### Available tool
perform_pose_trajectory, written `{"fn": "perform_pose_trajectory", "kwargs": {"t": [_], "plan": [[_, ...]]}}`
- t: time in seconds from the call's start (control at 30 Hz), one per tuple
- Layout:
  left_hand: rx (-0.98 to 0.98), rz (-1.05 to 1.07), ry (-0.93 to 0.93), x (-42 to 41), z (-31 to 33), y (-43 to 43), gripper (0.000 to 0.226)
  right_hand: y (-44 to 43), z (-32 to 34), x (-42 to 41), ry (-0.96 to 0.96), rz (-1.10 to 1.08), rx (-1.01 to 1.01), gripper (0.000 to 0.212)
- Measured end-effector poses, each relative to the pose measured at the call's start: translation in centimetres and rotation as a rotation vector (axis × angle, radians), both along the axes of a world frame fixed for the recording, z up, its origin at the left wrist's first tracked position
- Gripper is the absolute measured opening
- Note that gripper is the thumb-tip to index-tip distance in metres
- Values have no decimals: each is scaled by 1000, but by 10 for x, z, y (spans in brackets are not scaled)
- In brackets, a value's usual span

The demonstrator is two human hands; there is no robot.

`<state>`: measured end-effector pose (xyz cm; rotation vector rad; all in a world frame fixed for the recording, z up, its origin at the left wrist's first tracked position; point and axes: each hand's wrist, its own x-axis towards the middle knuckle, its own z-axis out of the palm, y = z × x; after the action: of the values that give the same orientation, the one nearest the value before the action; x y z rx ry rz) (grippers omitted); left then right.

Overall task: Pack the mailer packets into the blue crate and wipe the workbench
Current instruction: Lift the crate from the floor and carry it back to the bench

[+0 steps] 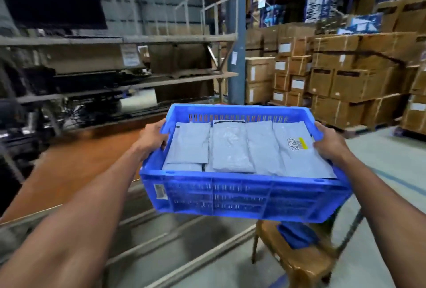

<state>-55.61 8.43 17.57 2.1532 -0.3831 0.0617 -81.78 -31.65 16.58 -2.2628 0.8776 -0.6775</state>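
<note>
I hold the blue crate (242, 198) in the air, to the right of the workbench. My left hand (151, 139) grips its left rim and my right hand (332, 146) grips its right rim. Several grey mailer packets (230, 147) lie flat inside, side by side; the rightmost one bears a barcode label with a yellow strip (296, 143). The brown workbench top (76, 168) stretches away at the left, below and beside the crate.
Below the crate stands a brown stool (302, 262) with a blue cloth (297, 234) on it. Shelves with dark equipment (92, 75) rise behind the bench. Stacked cardboard boxes (341, 75) fill the right side. A blue pillar (236, 34) stands in the middle.
</note>
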Motion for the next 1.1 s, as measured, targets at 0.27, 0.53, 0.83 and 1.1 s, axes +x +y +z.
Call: {"fn": "perform_pose_trajectory", "kwargs": {"t": [0.27,0.53,0.83,1.1], "plan": [[-50,358,-36,3,7,315,67,235,0,195,-42,405,21,62],[-92,512,-27,45,1,519,64,425,-5,323,15,514,-11,63],[-91,538,49,166,-26,567,68,463,-19,447,75,494,-76,62],[-60,588,119,302,-56,549,67,457,-50,598,132,511,-25,64]]}}
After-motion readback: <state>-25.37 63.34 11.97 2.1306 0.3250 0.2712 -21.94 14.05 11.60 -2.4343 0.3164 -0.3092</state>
